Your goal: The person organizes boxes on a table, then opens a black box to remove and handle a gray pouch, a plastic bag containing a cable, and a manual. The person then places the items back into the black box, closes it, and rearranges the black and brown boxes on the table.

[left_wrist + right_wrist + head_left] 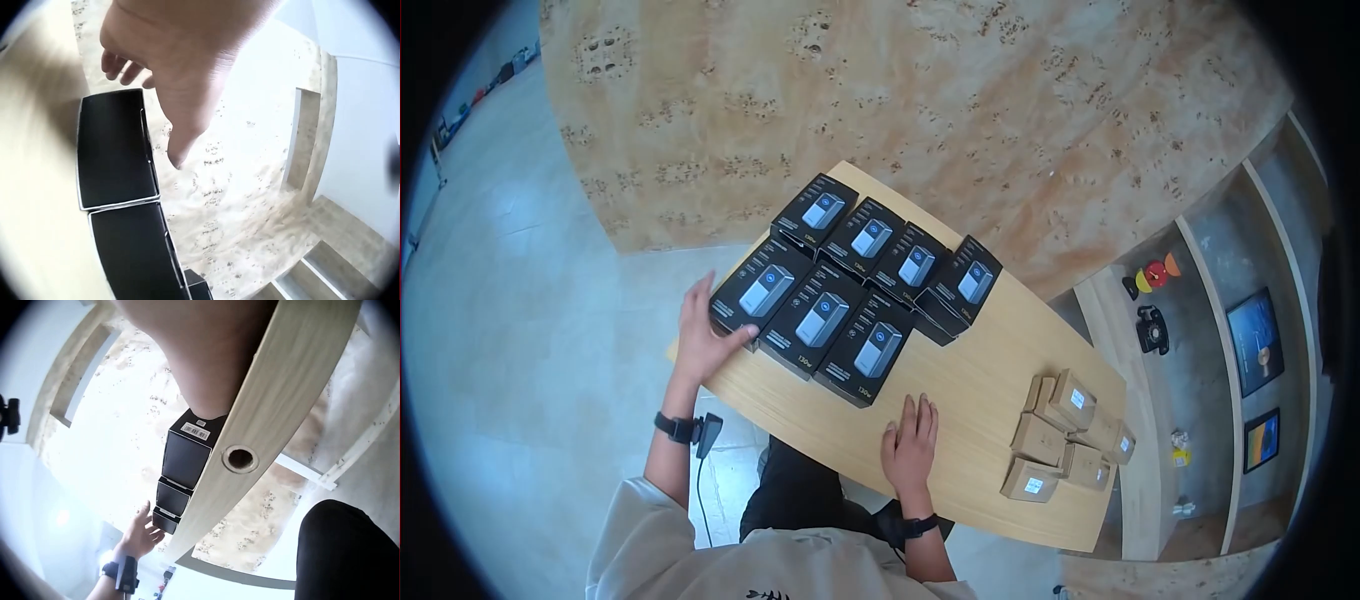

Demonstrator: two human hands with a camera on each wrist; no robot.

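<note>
Black printed boxes (pixel 815 315) marked 130w, each showing a silver device, stand in two rows at the table's left end. My left hand (pixel 705 335) is at the leftmost front-row box (pixel 755 285), thumb by its near edge and fingers along its outer side. In the left wrist view, that hand's thumb (pixel 181 147) and fingers are spread apart beside a black box (pixel 115 150). My right hand (pixel 913 445) lies on the wooden table (pixel 965 420) near the front edge, fingers extended and holding nothing. The right wrist view shows mostly its underside.
Several small brown cartons (pixel 1040 440) with white labels are grouped at the table's right end. Beyond it stands a shelf unit (pixel 1200 380) with a black telephone (pixel 1152 330) and framed pictures. A round hole (pixel 240 459) shows in the table edge.
</note>
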